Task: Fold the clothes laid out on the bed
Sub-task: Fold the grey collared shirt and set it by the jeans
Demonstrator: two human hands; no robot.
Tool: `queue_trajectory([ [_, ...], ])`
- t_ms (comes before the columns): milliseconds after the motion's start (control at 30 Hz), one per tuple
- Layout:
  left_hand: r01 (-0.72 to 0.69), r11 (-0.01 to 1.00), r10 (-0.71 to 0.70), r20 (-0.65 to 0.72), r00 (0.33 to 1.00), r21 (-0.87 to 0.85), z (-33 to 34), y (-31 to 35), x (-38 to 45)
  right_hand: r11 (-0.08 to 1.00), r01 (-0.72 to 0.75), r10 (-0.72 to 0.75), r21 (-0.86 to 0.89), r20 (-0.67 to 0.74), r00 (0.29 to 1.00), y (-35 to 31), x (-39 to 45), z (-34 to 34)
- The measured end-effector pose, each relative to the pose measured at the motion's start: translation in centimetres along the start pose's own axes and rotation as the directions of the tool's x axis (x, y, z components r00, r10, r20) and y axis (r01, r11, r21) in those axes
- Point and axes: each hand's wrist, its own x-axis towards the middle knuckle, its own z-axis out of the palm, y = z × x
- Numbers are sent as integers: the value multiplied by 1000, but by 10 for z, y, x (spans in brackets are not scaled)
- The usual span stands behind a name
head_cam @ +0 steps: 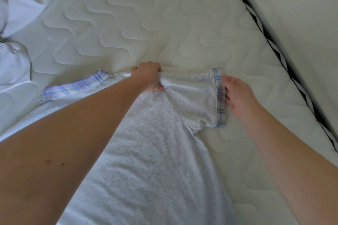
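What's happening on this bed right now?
A person is working on a light grey T-shirt spread on the quilted mattress. The left hand grips the fabric at the shoulder, while the right hand pinches the plaid cuff of the sleeve, which lies stretched out to the side. No fold shows yet. White bedding lies bunched at the far left.

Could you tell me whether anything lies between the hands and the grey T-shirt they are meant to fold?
Nothing visible does: the left hand already grips the grey T-shirt at its shoulder, and the right hand touches the plaid sleeve cuff.
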Motion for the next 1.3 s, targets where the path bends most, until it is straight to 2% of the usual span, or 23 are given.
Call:
queue_trajectory([
  [33, -11, 1000, 11, 27, 1000, -2, -3, 1, -1, 994, 4, -2, -114, 16, 1000, 3, -3, -5],
  [100, -17, 999, 20, 71, 997, -46, -10, 7, -2, 975, 37, -30, -220, 32, 999, 7, -9, -16],
  [200, -22, 993, 31, 77, 997, -113, -13, 21, 1, 919, 75, 11, -386, 217, 976, 15, -26, -30],
  [267, -58, 982, 65, 29, 997, -179, -10, 28, 2, 811, 140, 41, -568, 294, 955, 23, -36, -37],
  [333, -62, 957, 38, -90, 995, -282, -7, 32, 2, 718, 211, -46, -664, 257, 965, 30, -40, -41],
  [433, -24, 944, -43, -194, 980, -330, -3, 35, 1, 798, 220, -190, -561, 112, 975, 38, -45, -45],
  [533, -55, 984, 32, -139, 990, -167, 3, 46, 3, 778, 231, -269, -585, 23, 963, 52, -53, -46],
  [600, -115, 988, 105, -102, 989, -100, 3, 60, 7, 763, 180, -256, -621, -35, 966, 61, -54, -54],
  [667, -157, 983, 154, -40, 987, -89, 2, 80, 14, 741, 147, -184, -655, 12, 983, 63, -51, -61],
  [733, -179, 982, 181, 29, 983, -62, 1, 102, 23, 689, 161, -93, -707, 134, 987, 62, -50, -64],
  [800, -198, 980, 200, 77, 977, -38, 1, 122, 34, 636, 213, -46, -742, 239, 970, 58, -50, -63],
  [867, -209, 976, 214, 92, 972, -61, 1, 135, 42, 627, 240, -12, -741, 298, 954, 58, -49, -64],
  [1067, -225, 953, 258, 154, 954, -204, -10, 148, 42, 831, 55, 154, -554, 324, 933, 59, -43, -82],
  [1133, -190, 946, 240, 172, 955, -262, -10, 151, 41, 840, 54, 152, -540, 330, 932, 60, -42, -83],
  [1300, -117, 943, 170, 150, 974, -313, 2, 153, 38, 809, 155, 15, -567, 282, 959, 72, -43, -70],
])
